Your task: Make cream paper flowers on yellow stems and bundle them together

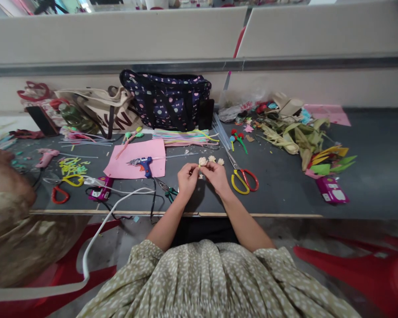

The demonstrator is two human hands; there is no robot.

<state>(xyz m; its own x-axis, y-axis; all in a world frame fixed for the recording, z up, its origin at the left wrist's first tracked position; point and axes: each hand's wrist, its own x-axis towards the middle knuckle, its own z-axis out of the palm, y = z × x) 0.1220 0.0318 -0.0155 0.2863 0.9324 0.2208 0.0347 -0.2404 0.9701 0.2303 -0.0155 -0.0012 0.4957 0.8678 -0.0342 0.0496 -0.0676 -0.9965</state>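
Note:
My left hand (187,178) and my right hand (215,175) meet over the dark grey table (285,194), fingers pinched together on a small cream paper flower (202,162). Two more cream flowers (216,160) lie just beyond my right fingers. A blue glue gun (142,164) rests on a pink sheet (135,164) to the left of my hands. Small pliers with green handles (167,190) lie near my left wrist. Scissors with one yellow and one red handle (243,179) lie to the right of my right hand.
A polka-dot bag (167,99) and a beige tote (99,110) stand at the back. Pastel sticks (185,137), green leaves (298,137), coloured paper scraps (328,163) and a magenta packet (331,191) are scattered about. Another person's arm (3,176) reaches in at left. White cable (99,229) hangs off the front edge.

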